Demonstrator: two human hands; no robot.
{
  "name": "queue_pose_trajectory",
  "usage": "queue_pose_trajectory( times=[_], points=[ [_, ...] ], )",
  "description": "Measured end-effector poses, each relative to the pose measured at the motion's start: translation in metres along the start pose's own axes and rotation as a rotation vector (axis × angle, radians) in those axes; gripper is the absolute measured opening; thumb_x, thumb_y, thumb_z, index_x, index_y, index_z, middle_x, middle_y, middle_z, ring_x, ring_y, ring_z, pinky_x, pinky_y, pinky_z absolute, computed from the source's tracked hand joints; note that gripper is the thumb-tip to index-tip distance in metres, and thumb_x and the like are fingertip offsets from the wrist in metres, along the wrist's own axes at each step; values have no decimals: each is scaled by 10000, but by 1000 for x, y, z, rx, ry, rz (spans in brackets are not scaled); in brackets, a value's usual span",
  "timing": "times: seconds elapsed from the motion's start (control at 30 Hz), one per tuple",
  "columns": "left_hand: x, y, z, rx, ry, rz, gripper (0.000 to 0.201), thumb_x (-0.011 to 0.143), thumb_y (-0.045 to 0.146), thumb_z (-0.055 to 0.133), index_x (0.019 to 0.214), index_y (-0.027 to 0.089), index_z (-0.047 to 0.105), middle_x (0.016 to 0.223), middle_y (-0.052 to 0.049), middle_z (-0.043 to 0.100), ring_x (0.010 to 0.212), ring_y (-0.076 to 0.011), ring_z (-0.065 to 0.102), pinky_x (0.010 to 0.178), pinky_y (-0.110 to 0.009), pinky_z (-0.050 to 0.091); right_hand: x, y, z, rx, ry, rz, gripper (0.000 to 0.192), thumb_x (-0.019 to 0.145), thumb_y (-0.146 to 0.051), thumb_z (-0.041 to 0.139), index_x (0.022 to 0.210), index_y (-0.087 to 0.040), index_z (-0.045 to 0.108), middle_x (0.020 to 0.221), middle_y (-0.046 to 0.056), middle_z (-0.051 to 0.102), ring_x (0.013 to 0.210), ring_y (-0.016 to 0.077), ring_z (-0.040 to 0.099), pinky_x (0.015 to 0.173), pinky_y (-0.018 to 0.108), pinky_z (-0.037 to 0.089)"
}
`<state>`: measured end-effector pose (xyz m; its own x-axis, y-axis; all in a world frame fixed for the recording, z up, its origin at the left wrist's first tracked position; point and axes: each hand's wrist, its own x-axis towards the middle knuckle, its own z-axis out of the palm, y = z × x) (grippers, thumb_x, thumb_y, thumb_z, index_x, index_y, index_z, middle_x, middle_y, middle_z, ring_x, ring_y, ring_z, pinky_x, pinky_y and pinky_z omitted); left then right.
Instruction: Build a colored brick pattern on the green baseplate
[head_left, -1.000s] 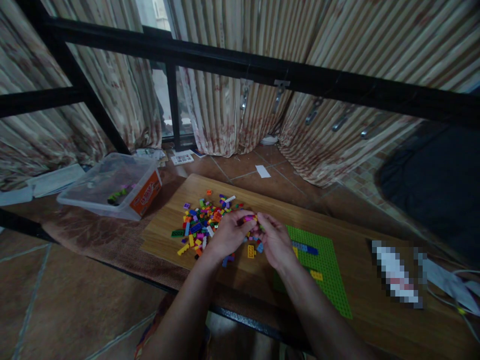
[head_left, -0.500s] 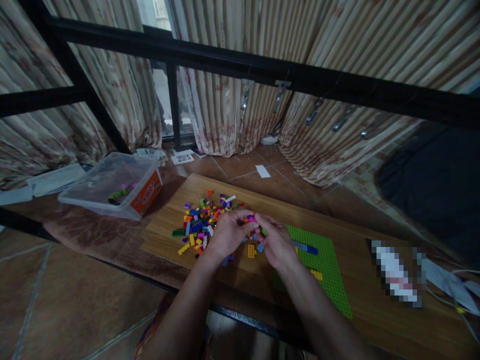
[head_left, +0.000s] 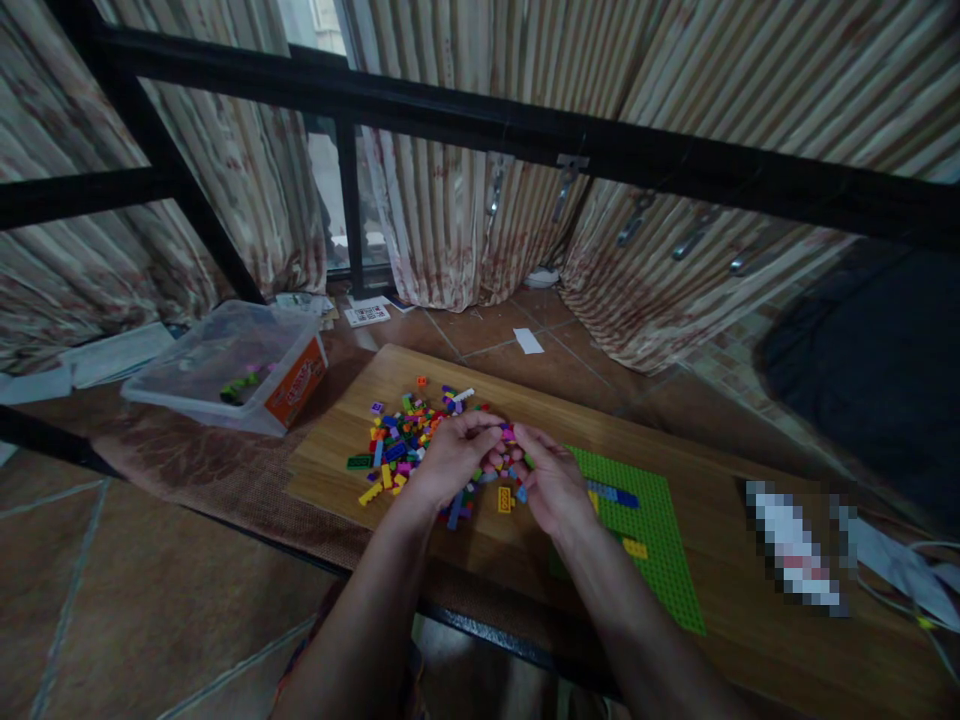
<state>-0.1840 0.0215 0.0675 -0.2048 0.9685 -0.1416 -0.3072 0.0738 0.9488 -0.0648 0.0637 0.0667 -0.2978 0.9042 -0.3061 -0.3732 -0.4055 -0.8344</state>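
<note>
Over the right side of a heap of mixed toy bricks (head_left: 401, 440), my left hand (head_left: 456, 460) and my right hand (head_left: 553, 482) meet, fingertips pinched. Between them is a small pink toy brick (head_left: 508, 432), partly covered by the fingers. A bit of green shows by my right fingers, too small to make out. Below the hands, a yellow brick (head_left: 505, 499) lies on the wooden board (head_left: 480, 555). Beside my right hand is a green baseplate (head_left: 664, 530), with a blue strip of bricks (head_left: 619, 496) and yellow bricks (head_left: 635, 548) on it, partly behind my wrist.
At the left stands a clear plastic box (head_left: 225, 365) with an orange label and a few green pieces inside. A black metal bar (head_left: 465, 115) crosses in front of the curtains (head_left: 450, 220). A blurred white object (head_left: 795, 550) lies at the board's right, near cables.
Both hands stay close together over the bricks, with small finger shifts around the pink brick. The whole view has shifted slightly.
</note>
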Motion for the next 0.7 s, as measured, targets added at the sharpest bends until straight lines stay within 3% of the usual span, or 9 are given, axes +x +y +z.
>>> queue_pose_trajectory(
  times=[0.2, 0.37, 0.7],
  points=[
    [0, -1, 2, -2, -31, -28, 249, 764, 347, 692, 883, 143, 611, 655, 11, 623, 536, -74, 560, 503, -174, 438, -1, 1, -3, -6, -47, 26, 229, 587, -308, 842, 692, -189, 678, 632, -43, 607, 581, 82, 531, 525, 210, 427],
    [-1, -3, 3, 19, -36, -14, 318, 807, 467, 625, 824, 151, 596, 660, 9, 610, 540, -85, 557, 496, -193, 450, 0, 4, -2, -34, -54, -59, 240, 582, -322, 842, 686, -180, 679, 606, -39, 596, 552, 84, 507, 512, 225, 398],
    [1, -8, 13, 112, 95, 39, 77, 800, 193, 547, 745, 166, 593, 544, 38, 555, 457, -85, 518, 448, -193, 438, 5, 18, -1, -140, -28, -167, 282, 599, -422, 814, 687, -194, 674, 552, -39, 579, 500, 96, 474, 456, 225, 355]
  ],
)
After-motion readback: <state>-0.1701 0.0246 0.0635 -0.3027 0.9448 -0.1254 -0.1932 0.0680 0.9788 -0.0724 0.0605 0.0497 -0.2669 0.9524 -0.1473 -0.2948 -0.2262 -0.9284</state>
